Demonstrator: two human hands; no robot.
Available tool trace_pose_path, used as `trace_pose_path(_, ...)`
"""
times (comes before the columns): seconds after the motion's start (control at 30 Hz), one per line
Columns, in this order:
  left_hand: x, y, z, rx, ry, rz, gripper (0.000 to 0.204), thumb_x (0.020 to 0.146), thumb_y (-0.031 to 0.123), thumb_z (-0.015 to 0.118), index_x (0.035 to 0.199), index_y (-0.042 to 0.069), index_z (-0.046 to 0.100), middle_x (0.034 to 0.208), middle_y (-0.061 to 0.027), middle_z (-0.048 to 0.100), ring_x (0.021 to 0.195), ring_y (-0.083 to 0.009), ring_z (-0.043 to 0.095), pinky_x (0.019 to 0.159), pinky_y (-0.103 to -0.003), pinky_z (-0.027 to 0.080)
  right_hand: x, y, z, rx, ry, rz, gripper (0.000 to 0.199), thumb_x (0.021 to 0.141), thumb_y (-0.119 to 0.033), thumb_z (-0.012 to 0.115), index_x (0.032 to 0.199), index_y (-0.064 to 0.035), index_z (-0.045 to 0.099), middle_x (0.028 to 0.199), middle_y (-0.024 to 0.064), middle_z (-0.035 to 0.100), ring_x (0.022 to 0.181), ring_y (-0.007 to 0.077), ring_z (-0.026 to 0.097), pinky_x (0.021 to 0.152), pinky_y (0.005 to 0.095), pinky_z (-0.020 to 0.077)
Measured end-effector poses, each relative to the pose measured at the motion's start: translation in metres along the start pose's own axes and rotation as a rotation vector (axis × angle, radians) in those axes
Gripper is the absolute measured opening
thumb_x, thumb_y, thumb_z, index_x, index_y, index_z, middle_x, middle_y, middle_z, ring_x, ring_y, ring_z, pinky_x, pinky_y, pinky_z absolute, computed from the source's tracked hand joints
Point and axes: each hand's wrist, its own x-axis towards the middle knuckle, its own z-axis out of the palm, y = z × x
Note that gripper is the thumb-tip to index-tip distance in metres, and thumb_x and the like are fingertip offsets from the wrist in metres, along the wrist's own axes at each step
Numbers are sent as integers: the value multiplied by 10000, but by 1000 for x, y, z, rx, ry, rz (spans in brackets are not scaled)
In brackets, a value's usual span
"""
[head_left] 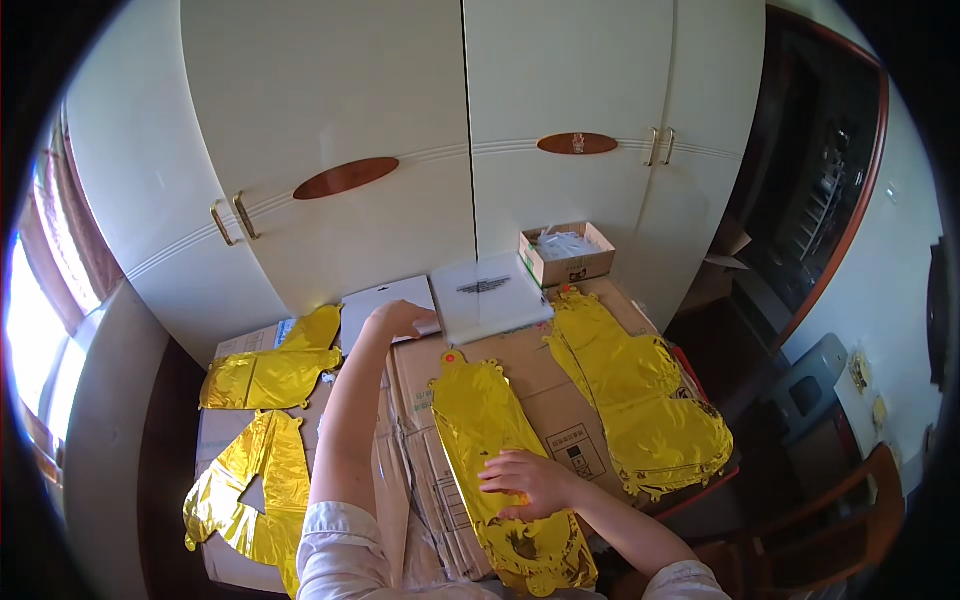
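A long, flat gold foil balloon (480,410) lies uninflated in front of me, with a red dot on its far tab. My right hand (530,482) rests on its near half, fingers spread and lying on the foil. Farther off, my left hand (402,318) reaches over the near right corner of a flat white card-like packet (380,305). Its fingers are stretched out, and the tips are partly hidden. Beside that packet, to the right, lies a clear plastic bag pack (490,295) with dark print.
Other flat gold foil balloons lie at the right (640,390), far left (265,375) and near left (262,480). Brown cardboard (410,400) covers the table. An open carton (566,262) of white pieces stands at the back, against white cabinets (340,90). A wooden chair (850,520) is at the right.
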Motion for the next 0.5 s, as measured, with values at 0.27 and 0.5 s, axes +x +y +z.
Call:
trace_pose_path(0.27, -9, -1, 5, 38, 73, -39, 645, 761, 391, 749, 1359, 279, 535, 1249, -59, 638, 1135, -295, 599, 966, -403, 477, 1, 1, 2, 0, 3, -5, 529, 883, -528, 599, 1164, -83, 654, 1266, 92, 604, 1270, 275, 482, 1104, 433, 341)
trace_pose_path(0.5, -9, 8, 4, 84, 63, -47, 436, 880, 365, 580, 1302, 254, 592, 1200, -91, 656, 1098, -341, 609, 952, -428, 484, -2, 1, 2, 1, 30, -11, 510, 872, -503, 625, 1157, -81, 656, 1253, 94, 612, 1246, 285, 504, 1099, 440, 345)
